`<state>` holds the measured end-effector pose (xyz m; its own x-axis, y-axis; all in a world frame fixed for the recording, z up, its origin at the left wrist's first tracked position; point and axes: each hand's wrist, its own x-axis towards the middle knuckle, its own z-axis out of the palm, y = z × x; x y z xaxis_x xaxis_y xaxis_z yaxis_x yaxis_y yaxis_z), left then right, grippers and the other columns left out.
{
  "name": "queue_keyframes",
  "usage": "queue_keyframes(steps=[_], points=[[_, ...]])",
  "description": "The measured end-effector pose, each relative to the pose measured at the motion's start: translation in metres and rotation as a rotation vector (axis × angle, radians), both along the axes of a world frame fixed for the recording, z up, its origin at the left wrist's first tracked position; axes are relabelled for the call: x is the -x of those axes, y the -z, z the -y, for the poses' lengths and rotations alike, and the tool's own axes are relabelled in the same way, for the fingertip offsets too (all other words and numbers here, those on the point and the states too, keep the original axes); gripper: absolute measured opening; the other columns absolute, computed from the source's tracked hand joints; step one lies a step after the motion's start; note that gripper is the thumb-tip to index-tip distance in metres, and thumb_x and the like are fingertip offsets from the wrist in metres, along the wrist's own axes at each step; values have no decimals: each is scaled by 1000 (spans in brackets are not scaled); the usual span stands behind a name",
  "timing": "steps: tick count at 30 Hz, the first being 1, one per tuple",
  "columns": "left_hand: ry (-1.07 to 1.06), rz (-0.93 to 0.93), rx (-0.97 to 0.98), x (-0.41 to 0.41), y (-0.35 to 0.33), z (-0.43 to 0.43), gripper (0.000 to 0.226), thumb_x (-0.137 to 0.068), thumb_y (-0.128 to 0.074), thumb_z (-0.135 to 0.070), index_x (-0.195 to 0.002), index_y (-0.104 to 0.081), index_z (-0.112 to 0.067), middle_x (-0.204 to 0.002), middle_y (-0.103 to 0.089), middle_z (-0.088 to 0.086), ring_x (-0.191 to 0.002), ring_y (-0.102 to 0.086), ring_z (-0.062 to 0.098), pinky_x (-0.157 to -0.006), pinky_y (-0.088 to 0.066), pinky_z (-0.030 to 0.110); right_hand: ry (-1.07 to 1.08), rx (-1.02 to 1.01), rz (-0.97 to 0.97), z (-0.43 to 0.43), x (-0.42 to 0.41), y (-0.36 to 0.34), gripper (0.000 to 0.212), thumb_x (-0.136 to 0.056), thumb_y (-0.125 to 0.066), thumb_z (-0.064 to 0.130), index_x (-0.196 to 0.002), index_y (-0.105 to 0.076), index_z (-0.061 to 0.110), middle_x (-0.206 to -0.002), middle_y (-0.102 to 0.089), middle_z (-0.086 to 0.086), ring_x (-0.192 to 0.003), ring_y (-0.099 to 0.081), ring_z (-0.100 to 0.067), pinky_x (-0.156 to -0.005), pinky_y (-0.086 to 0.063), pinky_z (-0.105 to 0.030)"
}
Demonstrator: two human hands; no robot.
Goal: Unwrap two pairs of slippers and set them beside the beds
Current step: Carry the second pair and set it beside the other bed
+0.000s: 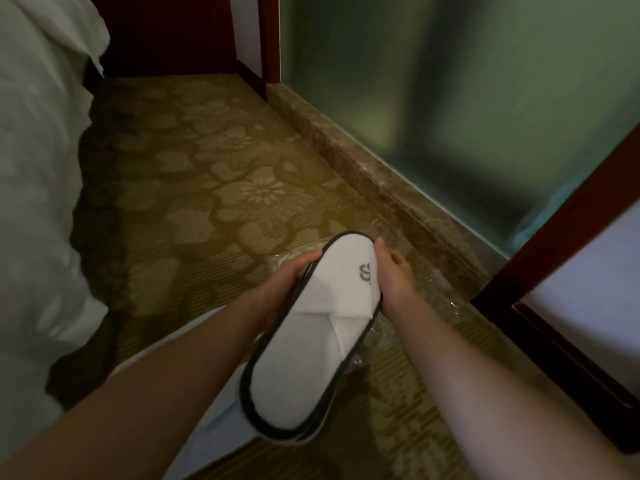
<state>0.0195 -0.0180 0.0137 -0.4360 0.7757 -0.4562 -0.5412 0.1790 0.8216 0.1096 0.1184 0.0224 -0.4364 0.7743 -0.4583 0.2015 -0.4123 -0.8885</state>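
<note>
Evidently the slippers [311, 327], stacked as a flat pair, were held above the carpet [194, 188] beside the bed [31, 168], left hand [284, 289] and right hand [394, 275] clamping opposite edges, fingers pressed together, probably to separate them over the discarded wrapper [440, 303].

Below me spreads a gold floral carpet [221, 188]; along its right edge I see a brown marble sill [374, 168] under a frosted glass wall [467, 109]; dark red wooden framing [268, 43] stands at the carpet's far edge, another wooden frame [554, 237] at right.
</note>
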Motion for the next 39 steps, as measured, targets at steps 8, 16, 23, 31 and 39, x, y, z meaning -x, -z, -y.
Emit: queue_keyframes(steps=[8,16,23,31,39], points=[[-262,70,305,-20,39,41,37,-89,-57,-34,-116,-65,-10,-114,-67,13,-97,-64,25,-81,-52,29,-147,155,262,50,-9,29,62,-76,-70,45,-127,-47,18,-120,-62,-13,-101,-63,-32,-90,-54,-47],[-559,331,351,-74,-29,101,28,-87,-61,-37,-108,-62,-20,-113,-65,7,-109,-60,26,-101,-46,41,-89,216,299,124,-43,-20,25,-86,-63,18,-107,-50,14,-113,-61,-18,-93,-59,-26,-75,-52,-33],[-547,250,508,-76,-143,147,49,-83,-67,-35,-123,-62,-9,-120,-64,6,-111,-61,29,-101,-47,42,-223,389,425,163,-43,-119,82,-57,-57,70,-119,-63,18,-113,-69,-8,-104,-65,-31,-93,-52,-49],[-635,98,661,-78,-264,197,48,-90,-54,-43,-113,-66,-3,-104,-64,12,-99,-60,24,-84,-46,29,-548,280,531,206,-47,-251,54,-73,-76,37,-120,-59,16,-115,-67,-8,-101,-64,-28,-92,-53,-48],[-749,14,560,-102,-324,247,16,-86,-64,-25,-73,-66,-15,-73,-61,10,-65,-55,21,-61,-46,28,-680,112,546,225,-36,-331,57,-79,-68,43,-125,-46,16,-121,-59,-11,-104,-60,-30,-93,-51,-49]])
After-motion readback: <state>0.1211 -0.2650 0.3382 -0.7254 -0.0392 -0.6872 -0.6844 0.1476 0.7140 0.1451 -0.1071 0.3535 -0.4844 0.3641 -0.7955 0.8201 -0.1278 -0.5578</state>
